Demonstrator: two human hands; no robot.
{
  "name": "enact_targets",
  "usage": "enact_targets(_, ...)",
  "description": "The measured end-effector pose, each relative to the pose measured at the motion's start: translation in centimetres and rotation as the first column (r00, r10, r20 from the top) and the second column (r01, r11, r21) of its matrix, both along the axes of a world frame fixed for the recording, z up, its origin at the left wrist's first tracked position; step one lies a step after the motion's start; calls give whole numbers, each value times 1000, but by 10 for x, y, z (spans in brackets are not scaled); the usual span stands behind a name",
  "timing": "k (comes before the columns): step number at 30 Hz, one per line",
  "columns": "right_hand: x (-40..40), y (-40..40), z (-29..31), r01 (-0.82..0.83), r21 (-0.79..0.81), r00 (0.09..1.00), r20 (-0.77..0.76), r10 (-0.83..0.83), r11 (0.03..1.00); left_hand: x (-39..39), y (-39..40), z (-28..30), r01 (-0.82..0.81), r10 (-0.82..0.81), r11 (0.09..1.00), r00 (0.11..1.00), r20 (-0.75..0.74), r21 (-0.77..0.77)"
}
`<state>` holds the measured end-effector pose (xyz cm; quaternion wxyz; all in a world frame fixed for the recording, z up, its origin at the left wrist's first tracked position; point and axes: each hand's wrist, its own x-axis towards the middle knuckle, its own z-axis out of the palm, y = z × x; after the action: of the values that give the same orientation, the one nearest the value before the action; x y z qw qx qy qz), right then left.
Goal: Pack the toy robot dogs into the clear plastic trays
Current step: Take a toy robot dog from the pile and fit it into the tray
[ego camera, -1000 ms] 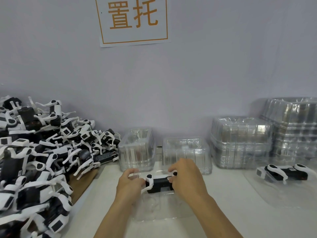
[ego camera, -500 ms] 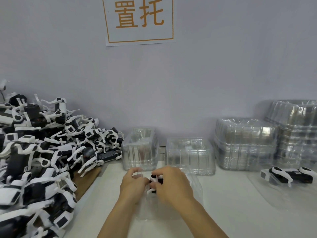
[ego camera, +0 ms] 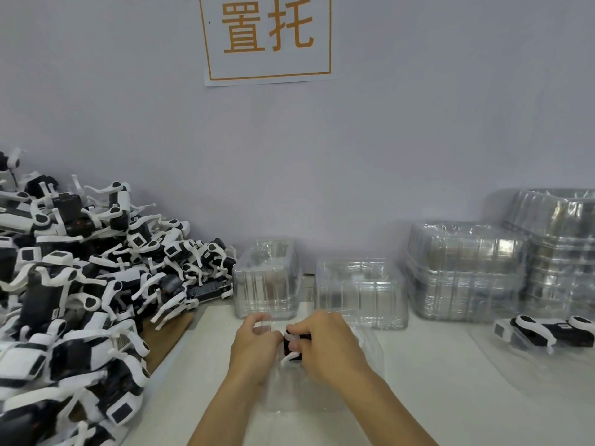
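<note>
- My left hand (ego camera: 256, 347) and right hand (ego camera: 325, 346) both pinch the toy robot dog (ego camera: 294, 344), fingers curled round it from either side.
- It sits between my palms; most of it is hidden, so I cannot tell how its long axis lies.
- Directly beneath and toward me lies the open clear tray (ego camera: 370, 365); the drop is straight down.
- Far left of my grip, the dog pile (ego camera: 80, 284).

a white rectangular paper sign (ego camera: 269, 40) with a thin orange border, stuck on the pale grey wall (ego camera: 418, 123), bears two large orange chinese characters, 置托, while the small labels on the toy dogs are too small to read.
</note>
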<state>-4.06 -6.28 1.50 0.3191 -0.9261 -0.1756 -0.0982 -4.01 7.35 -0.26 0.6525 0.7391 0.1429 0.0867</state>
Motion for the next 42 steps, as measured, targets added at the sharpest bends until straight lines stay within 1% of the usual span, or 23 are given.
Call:
enact_targets(3, -2, -1, -1, 8, -117, 997, 79, 1, 993, -2, -1, -1, 22, -22, 1000, 999, 25, 19)
enact_targets(4, -3, -2, 0, 16, -155, 996, 92, -2, 988, -2, -1, -1, 37, -37, 999, 999, 25, 23)
enact_targets(6, -4, -3, 2, 18, -179, 997, 81, -4, 984, -2, -1, -1, 60, -60, 998, 998, 26, 19)
enact_targets(9, -5, -4, 7, -2, -122, 1000, 24, 5, 993, -2, 0, -1, 70, -70, 998, 997, 24, 10)
enact_targets(12, -5, -6, 9, -12, -50, 1000, 0, 12, 999, -1, 2, -1, 77, -77, 997, 997, 27, 20)
enact_targets(15, -4, -5, 9, -9, -41, 1000, -27, 8, 999, -1, 2, 0, 63, -63, 998, 998, 30, 4)
enact_targets(16, -4, -5, 10, 3, -16, 999, -35, -4, 1000, 0, 2, 0, 53, -53, 999, 998, 32, -1)
enact_targets(18, -3, -8, 16, 57, 109, 998, -39, -53, 992, 0, 2, 0, 43, -43, 999, 998, 36, -8)
enact_targets(19, -1, -13, 19, 107, 172, 994, -22, -104, 979, 0, 2, 1, 43, -42, 999, 998, 38, -9)
enact_targets(20, 1, -21, 22, 162, 201, 986, 11, -167, 966, 0, 2, 1, 45, -44, 999, 998, 38, -10)
enact_targets(22, 6, -40, 25, 264, 172, 959, 58, -277, 949, 1, 3, 1, 48, -47, 999, 998, 30, -20)
enact_targets(25, 10, -63, 26, 372, 15, 928, 22, -372, 928, 3, 3, 0, 48, -48, 998, 999, 9, -37)
enact_targets(27, 9, -66, 24, 385, -63, 922, -11, -386, 921, 4, 3, -1, 44, -44, 998, 999, -2, -41)
enact_targets(29, 8, -63, 21, 373, -93, 927, -19, -376, 923, 4, 3, -1, 45, -45, 998, 999, -6, -44)
enact_targets(33, 6, -58, 21, 332, -80, 943, 6, -333, 940, 4, 3, -1, 51, -51, 998, 999, 4, -38)
enact_targets(36, 5, -56, 19, 314, -27, 949, 34, -313, 949, 2, 5, -1, 67, -67, 998, 998, 18, -8)
enact_targets(39, 7, -54, 15, 313, 13, 946, 85, -313, 950, 2, 7, -1, 85, -86, 996, 996, 32, 14)
enact_targets(42, 8, -53, 14, 336, 53, 936, 89, -339, 940, 2, 7, -1, 97, -98, 995, 995, 36, 16)
